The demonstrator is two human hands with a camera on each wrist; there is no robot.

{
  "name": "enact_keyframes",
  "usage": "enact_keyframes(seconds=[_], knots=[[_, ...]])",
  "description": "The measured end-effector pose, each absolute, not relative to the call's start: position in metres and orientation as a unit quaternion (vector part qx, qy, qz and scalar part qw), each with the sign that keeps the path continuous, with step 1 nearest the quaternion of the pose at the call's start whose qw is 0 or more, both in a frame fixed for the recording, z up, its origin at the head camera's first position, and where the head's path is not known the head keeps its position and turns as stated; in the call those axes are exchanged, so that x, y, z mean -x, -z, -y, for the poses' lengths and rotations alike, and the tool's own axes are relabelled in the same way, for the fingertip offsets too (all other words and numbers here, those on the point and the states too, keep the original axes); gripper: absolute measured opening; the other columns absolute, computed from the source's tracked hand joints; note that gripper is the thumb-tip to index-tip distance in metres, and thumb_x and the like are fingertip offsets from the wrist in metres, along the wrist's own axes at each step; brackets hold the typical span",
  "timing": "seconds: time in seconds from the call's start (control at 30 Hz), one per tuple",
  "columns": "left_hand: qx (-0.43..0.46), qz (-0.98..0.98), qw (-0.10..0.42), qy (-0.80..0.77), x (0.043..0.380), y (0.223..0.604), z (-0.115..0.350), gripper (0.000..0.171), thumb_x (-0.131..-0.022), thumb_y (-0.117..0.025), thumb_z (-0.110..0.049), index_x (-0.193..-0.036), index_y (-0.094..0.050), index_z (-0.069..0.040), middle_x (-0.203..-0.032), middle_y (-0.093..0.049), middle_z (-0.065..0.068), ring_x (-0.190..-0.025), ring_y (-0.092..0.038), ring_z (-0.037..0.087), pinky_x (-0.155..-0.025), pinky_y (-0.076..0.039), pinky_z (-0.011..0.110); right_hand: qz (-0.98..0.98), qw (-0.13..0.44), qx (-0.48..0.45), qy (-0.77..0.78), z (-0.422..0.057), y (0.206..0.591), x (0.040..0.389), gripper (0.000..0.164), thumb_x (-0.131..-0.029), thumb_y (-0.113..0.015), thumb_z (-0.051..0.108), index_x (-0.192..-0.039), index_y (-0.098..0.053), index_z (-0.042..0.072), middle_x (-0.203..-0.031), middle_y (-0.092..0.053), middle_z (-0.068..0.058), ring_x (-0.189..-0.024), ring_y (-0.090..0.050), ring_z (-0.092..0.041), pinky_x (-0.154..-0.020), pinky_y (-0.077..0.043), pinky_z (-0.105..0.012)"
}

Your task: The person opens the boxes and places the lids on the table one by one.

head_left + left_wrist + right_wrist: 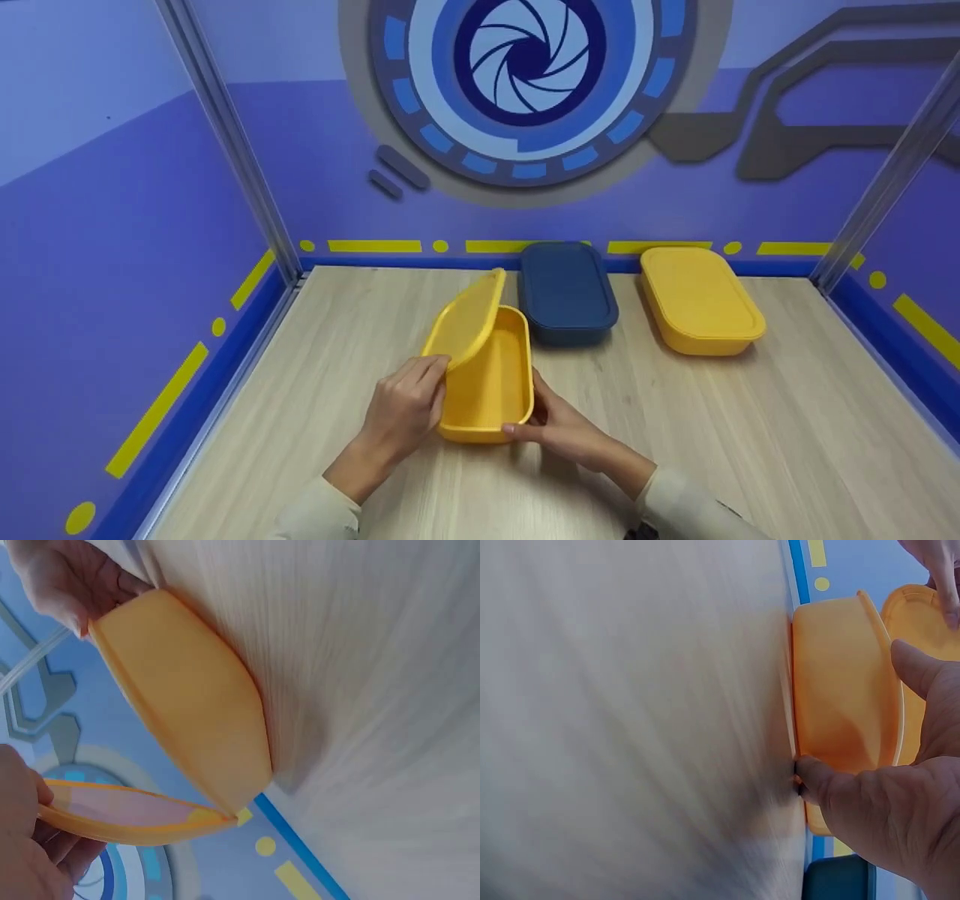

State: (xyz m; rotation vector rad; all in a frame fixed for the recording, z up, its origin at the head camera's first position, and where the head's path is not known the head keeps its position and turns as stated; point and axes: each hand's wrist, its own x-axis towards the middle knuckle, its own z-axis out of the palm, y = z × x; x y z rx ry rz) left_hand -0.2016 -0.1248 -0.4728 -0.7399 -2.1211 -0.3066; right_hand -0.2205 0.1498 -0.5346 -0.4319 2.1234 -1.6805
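A yellow lunch box (487, 433) sits on the table in front of me, its plain yellow inside showing. Its yellow lid (466, 319) is tilted up over the left side, its far end at the box's far rim. My left hand (405, 397) pinches the lid's near edge between thumb and fingers, also seen in the left wrist view. At the near right corner, my right hand (568, 431) grips the box (840, 675), with the thumb on the near rim and the fingers along the right side. The box partly hides those fingers in the head view.
Behind and to the right stands a dark blue lunch box (568, 289) with its lid on. Farther right is another yellow lunch box (701, 296), also lidded. A blue printed wall (300, 165) closes off the back of the wooden table (675, 450), with panels at both sides.
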Motion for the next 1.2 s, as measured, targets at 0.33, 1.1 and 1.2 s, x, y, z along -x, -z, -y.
enact_keyframes(seconds=[0.33,1.1,1.2], knots=[[0.175,0.846,0.438,0.247,0.211,0.463,0.151,0.019,-0.091,-0.079,0.001,-0.110,-0.076,0.001,-0.098,-0.068,0.012,-0.082,-0.073,0.022,-0.072,-0.067,0.035,-0.760,0.202,0.144,0.600,-0.150,0.533,0.221,0.115,-0.093,-0.085,0.035,-0.173,-0.003,0.027,-0.179,-0.025,-0.012,-0.160,-0.039,-0.029,-0.134,-0.025,-0.054],[-0.069,0.840,0.366,0.395,0.238,0.484,0.226,0.017,-0.100,-0.069,-0.003,-0.109,-0.066,0.011,-0.103,-0.065,0.023,-0.094,-0.069,0.036,-0.082,-0.057,0.035,-0.763,0.198,0.141,0.599,-0.149,0.532,0.221,0.117,-0.090,-0.087,0.042,-0.173,-0.004,0.032,-0.180,-0.024,-0.007,-0.159,-0.040,-0.025,-0.134,-0.027,-0.052],[-0.091,0.840,0.349,0.405,0.239,0.484,0.230,0.019,-0.101,-0.068,-0.004,-0.111,-0.064,0.011,-0.104,-0.065,0.025,-0.094,-0.068,0.037,-0.085,-0.056,0.040,-0.764,0.198,0.142,0.598,-0.149,0.533,0.222,0.117,-0.090,-0.087,0.043,-0.173,-0.004,0.033,-0.179,-0.025,-0.007,-0.159,-0.040,-0.025,-0.133,-0.027,-0.052]])
